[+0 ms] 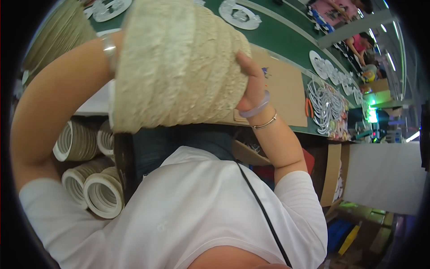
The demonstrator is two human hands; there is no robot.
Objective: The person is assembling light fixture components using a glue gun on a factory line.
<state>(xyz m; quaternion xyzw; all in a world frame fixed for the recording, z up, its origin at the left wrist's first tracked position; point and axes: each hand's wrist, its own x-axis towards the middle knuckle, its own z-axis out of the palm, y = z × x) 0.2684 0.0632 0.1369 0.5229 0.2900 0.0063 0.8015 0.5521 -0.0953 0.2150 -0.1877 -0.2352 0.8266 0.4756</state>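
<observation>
A large stack of beige rings (179, 67) with a rough, ridged outside is raised in front of my chest, lying on its side at a tilt. My right hand (252, 85) clasps its right end, thumb on top and the other fingers mostly hidden. On the other side, my left forearm (67, 80) curves up to the stack's left end. The left hand itself is out of sight behind the stack, so its fingers do not show. A similar tall beige stack (58, 40) stands at the far left.
Several more ring stacks (104, 195) lie below the bench at left. The green bench (277, 40) carries cardboard (286, 92), orange-handled pliers (309, 106), grey cable loops (329, 105) and white rings with clear-wrapped parts (239, 15). Other people (358, 45) are at the far right.
</observation>
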